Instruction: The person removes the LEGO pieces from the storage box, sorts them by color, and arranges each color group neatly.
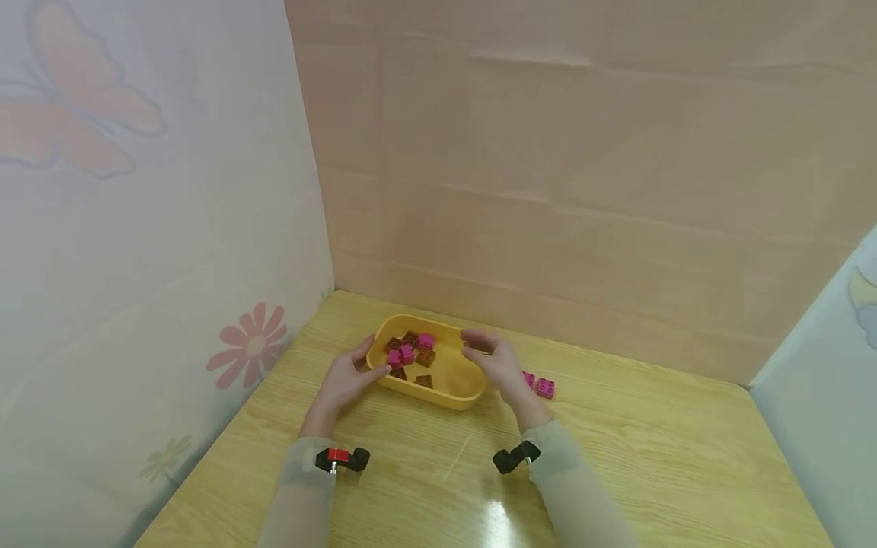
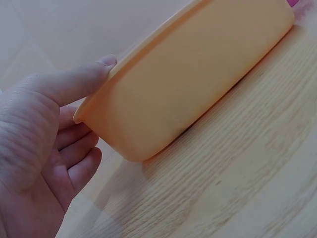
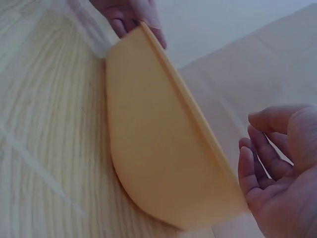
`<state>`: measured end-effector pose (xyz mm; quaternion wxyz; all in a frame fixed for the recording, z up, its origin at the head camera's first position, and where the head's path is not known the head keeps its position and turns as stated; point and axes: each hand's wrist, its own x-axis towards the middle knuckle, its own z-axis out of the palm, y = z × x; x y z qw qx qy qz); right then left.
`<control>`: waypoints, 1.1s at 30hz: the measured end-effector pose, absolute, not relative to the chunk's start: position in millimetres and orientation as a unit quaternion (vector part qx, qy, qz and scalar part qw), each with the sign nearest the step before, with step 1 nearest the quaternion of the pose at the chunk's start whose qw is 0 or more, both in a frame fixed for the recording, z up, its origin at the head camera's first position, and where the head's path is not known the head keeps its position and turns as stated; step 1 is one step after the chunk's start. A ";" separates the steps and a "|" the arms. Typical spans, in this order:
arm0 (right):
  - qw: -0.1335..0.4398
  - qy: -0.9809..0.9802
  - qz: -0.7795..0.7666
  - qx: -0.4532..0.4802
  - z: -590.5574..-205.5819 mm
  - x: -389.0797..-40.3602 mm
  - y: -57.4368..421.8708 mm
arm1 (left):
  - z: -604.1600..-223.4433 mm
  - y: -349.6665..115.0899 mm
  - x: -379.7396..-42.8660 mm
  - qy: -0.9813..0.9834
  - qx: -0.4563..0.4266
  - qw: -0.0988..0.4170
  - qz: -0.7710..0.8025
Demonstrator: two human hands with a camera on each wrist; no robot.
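Note:
A yellow oval plastic bin (image 1: 473, 402) stands on the table, with several pink bricks (image 1: 426, 341) and brown bricks (image 1: 424, 381) lying mostly in its left half. My left hand (image 1: 346, 378) holds the bin's left end; in the left wrist view the thumb lies on the rim and the other fingers are against the outside of the end wall. At the opposite end is my right hand (image 1: 499, 364), its fingers loosely bent beside the rim. The right wrist view shows nothing between that thumb (image 3: 277, 119) and fingers.
Just right of my right wrist, two pink bricks (image 1: 546, 388) lie on the wooden table (image 1: 644, 457), one partly hidden. A brown paper-like wall (image 1: 582, 190) rises behind the table. Decorated pale walls (image 1: 171, 228) flank it on both sides.

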<state>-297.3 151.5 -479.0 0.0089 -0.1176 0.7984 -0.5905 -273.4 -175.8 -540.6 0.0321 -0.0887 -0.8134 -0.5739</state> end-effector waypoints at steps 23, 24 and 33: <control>0.101 0.815 -0.545 -0.172 -501.6 -322.9 59.6 | -535.0 -172.7 -271.6 -0.811 -0.078 0.022 -0.579; 0.094 0.817 -0.543 -0.168 -505.0 -324.2 58.8 | -534.9 -172.3 -271.7 -0.812 -0.079 0.021 -0.578; 0.072 0.841 -0.513 -0.158 -516.6 -323.1 54.1 | -536.2 -171.1 -270.9 -0.811 -0.075 0.024 -0.580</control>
